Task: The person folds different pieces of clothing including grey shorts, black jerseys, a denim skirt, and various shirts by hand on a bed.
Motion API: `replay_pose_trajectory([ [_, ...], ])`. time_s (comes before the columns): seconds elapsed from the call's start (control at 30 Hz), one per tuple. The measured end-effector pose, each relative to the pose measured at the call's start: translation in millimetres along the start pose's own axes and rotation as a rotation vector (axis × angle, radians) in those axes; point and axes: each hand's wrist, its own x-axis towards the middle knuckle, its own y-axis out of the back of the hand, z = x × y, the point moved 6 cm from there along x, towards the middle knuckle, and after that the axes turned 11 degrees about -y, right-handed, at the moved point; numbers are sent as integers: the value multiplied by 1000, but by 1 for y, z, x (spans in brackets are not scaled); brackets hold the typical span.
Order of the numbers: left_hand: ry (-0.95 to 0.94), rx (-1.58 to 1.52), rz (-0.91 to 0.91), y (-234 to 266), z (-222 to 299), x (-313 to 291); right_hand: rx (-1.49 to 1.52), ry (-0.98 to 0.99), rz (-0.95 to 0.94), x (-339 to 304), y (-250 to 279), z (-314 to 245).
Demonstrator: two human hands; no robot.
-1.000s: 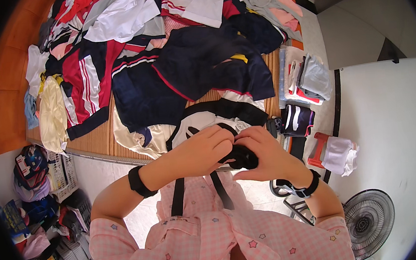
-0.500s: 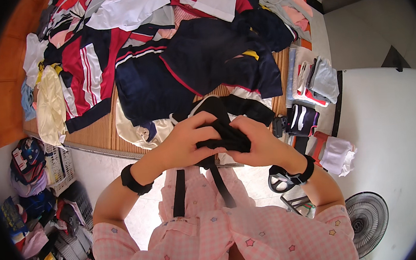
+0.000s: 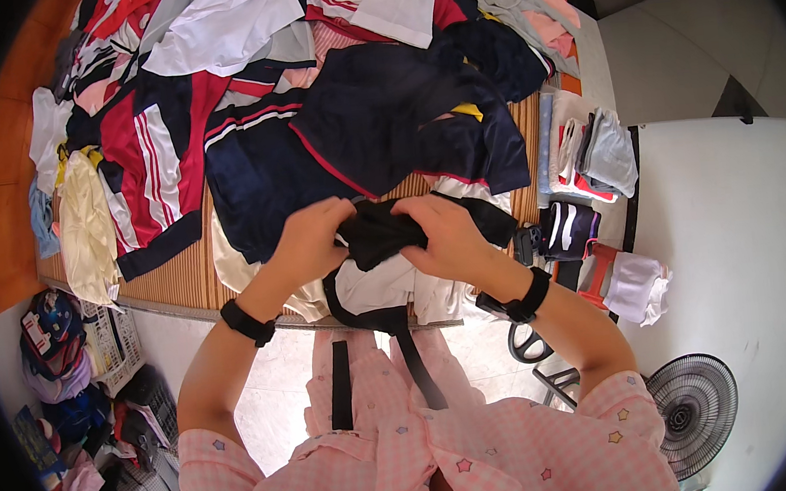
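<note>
A bunched black piece of cloth (image 3: 378, 234) stretches between my two hands over the near edge of the bed-like surface. My left hand (image 3: 316, 238) is closed on its left end. The right end is gripped by my right hand (image 3: 447, 239), thumb and fingers pressed on the fabric. Below it hangs a white cloth with a black border (image 3: 373, 286), which seems part of the same garment. Just beyond my hands lie dark navy clothes (image 3: 260, 168) with red and white stripes. A cream satin garment (image 3: 231, 260) shows partly beside my left hand.
Loose clothes, including a white shirt (image 3: 224, 26), cover the far side of the slatted mat (image 3: 158, 289). At right lie folded clothes (image 3: 591, 158), a dark camera-like device (image 3: 528, 245) and a folded white cloth (image 3: 637, 290). A fan (image 3: 693, 416) stands lower right; bags (image 3: 53, 331) and baskets fill the left.
Both hands have moved forward and apart, drawing the black cloth between them. The white cloth with its black border now shows below them. The view has shifted slightly.
</note>
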Motion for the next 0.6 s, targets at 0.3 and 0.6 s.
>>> replay_pose_trajectory([
  [0.3, -367, 502, 112, -4, -20, -25, -172, 212, 1, -2, -34, 17],
  [0.6, -98, 239, -450, -191, -119, -150, -260, 52, -391, -103, -225, 164],
])
